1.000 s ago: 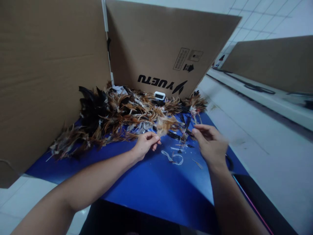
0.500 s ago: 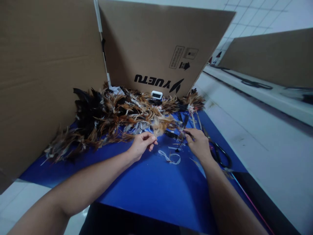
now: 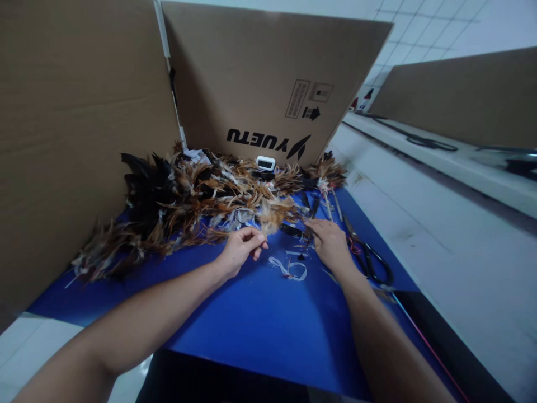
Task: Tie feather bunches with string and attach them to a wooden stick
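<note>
- The left hand (image 3: 240,249) pinches a small tuft of tan and brown feathers (image 3: 268,217) between thumb and fingertips; the tuft fans upward from the fingers, just above the sheet.
- The right hand (image 3: 331,244) lies palm down on the blue sheet (image 3: 260,319), its fingers curled onto small dark feathers and thin quills (image 3: 302,234); whether it actually grips any of them cannot be told.
- Between the two hands a loop of white ribbon-like strip (image 3: 289,267) lies flat on the sheet.
- Just to the right of the right hand, black-handled scissors (image 3: 369,258) lie on the sheet, blades pointing away from the person.
- Beyond the right hand, a small bundle of brown feathers on thin sticks (image 3: 329,174) rests near the sheet's far right corner.
- Behind the tuft, a long heap of brown, black and white feathers (image 3: 184,201) stretches across the sheet towards the left.
- A small white device with a dark screen (image 3: 265,163) stands at the back of the heap, against the cardboard.
- Tall brown cardboard panels (image 3: 268,78) wall the sheet at the back and left; the back one bears "YUETU" with a logo printed upside down, plus an arrow mark and two label boxes too small to read.
- A further cardboard panel (image 3: 461,95) stands to the right, across the pale tiled floor (image 3: 440,235).
</note>
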Demonstrator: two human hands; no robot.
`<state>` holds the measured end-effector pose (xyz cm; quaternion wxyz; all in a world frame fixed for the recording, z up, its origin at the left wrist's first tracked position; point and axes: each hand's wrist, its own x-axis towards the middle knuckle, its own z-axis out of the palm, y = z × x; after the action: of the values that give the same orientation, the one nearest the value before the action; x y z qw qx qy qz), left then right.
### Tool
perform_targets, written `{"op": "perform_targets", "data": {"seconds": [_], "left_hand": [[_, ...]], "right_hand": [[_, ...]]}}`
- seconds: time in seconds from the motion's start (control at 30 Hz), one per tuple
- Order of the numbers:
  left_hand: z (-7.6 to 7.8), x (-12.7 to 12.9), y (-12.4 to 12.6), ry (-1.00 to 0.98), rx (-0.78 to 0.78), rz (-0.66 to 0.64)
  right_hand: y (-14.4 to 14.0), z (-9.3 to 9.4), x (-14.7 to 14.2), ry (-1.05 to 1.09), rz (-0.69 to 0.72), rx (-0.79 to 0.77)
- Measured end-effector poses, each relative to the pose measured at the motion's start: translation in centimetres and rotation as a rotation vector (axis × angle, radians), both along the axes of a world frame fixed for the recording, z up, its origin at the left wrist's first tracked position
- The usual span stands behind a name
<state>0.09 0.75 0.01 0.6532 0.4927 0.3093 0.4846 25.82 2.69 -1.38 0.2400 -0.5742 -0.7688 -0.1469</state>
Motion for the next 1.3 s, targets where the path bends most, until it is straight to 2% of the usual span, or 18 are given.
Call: {"op": "perform_targets", "data": {"seconds": [0.17, 0.3, 0.37, 0.53, 0.67, 0.8, 0.97, 1.3], "left_hand": [[0.2, 0.0, 0.0, 0.014, 0.0, 0.01], [0.2, 0.0, -0.1, 0.014, -0.002, 0.015], [0.2, 0.0, -0.1, 0.014, -0.004, 0.016], [0.2, 0.1, -0.2, 0.019, -0.007, 0.019], [0.2, 0.1, -0.2, 0.015, -0.001, 0.021], [0.1, 0.1, -0.2, 0.02, 0.002, 0.015], [0.2, 0.1, -0.2, 0.02, 0.009, 0.015], [0.1, 0.1, -0.1, 0.019, 0.008, 0.005]], "right_hand": [[-0.3, 0.7, -0.4, -0.065, -0.014, -0.005], [-0.3, 1.0, -0.2, 0.099, 0.019, 0.053], [-0.5, 1.1, -0.1, 0.25, 0.024, 0.084], [-0.9, 2.1, -0.8, 0.794, -0.129, 0.04], [-1.3, 2.9, -1.5, 1.288, -0.062, -0.029], [-1.5, 3.3, -1.7, 1.55, 0.014, -0.104], [-1.9, 3.4, -2.0, 1.647, 0.043, -0.225], [-2.3, 3.4, -3.0, 1.595, 0.123, -0.353]]}}
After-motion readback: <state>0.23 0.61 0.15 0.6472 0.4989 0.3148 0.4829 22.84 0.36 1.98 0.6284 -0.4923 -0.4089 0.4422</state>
